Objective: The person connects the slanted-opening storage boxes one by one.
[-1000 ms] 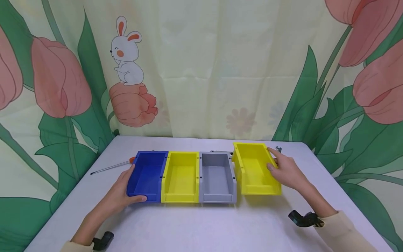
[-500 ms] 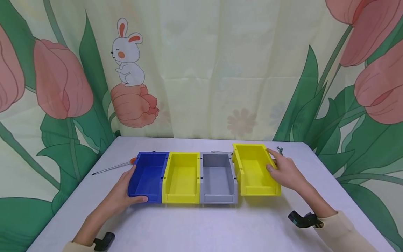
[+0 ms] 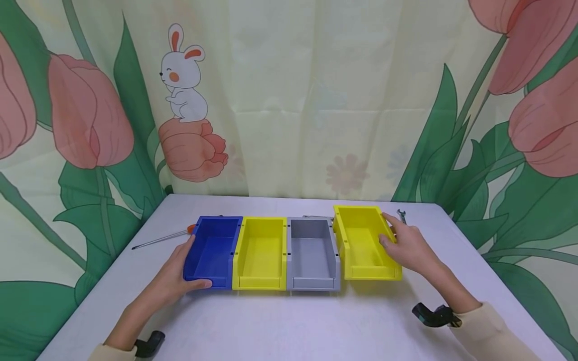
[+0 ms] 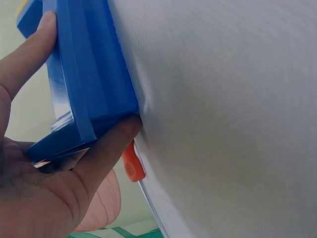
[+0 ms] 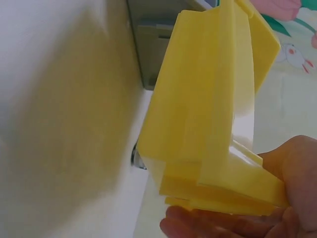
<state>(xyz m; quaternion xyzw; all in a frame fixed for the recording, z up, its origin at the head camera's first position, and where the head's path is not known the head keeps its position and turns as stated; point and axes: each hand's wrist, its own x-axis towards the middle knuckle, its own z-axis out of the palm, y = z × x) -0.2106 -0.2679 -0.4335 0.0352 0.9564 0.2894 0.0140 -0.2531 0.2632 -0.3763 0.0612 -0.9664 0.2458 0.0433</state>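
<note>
Side by side in the head view stand a blue bin (image 3: 212,255), a yellow bin (image 3: 260,250) and a grey bin (image 3: 312,253). My left hand (image 3: 169,276) grips the blue bin at its left end, thumb on the front edge, fingers along the outer side; in the left wrist view a fingertip reaches the bin's lower corner. With my right hand (image 3: 411,245) I hold a second yellow bin (image 3: 363,250) by its right wall, thumb over the rim and fingers outside. That bin is tilted and raised beside the grey one, its shadow on the table in the right wrist view.
A screwdriver (image 3: 164,238) with an orange handle lies left of the blue bin. Behind the held yellow bin, a wrench (image 3: 401,215) shows near the table's back edge. Thin metal pieces (image 3: 316,217) peek out behind the grey bin. A printed curtain (image 3: 289,100) hangs behind the table.
The right thumb has shifted slightly on the yellow bin's wall, and that bin has moved a touch to the left relative to the grey one. The left hand keeps its grip on the blue bin.
</note>
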